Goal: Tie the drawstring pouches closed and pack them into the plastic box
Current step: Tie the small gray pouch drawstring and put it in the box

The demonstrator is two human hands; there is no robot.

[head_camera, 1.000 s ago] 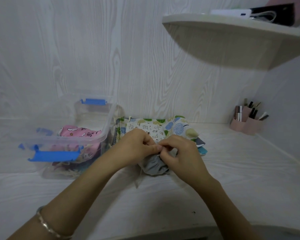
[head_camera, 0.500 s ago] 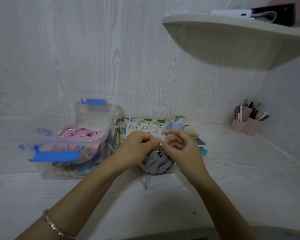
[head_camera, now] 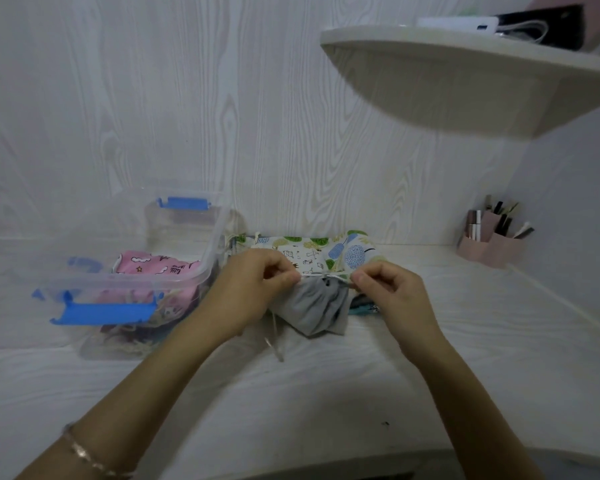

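Fingers (head_camera: pixel 288 277) of left hand (head_camera: pixel 253 289) and right hand (head_camera: pixel 392 292) pinching drawstring (head_camera: pixel 326 274), pulling it taut above grey pouch (head_camera: pixel 314 308) at six o'clock of patterned pouches (head_camera: pixel 329 252). Sitting at nine o'clock: plastic box (head_camera: pixel 174 271), already holding pink pouch (head_camera: pixel 153 268). Judging roughly midway: knot unfinished, stack still waiting untied.

You will find no legible text here. The pink pouch (head_camera: pixel 153 270) inside the plastic box (head_camera: pixel 174 278), left of your left-hand fingers (head_camera: pixel 278 277), carries small dark lettering beside stars and clouds, too blurred to read; the printed pouches (head_camera: pixel 312 252) behind your fingertips show only pictures.
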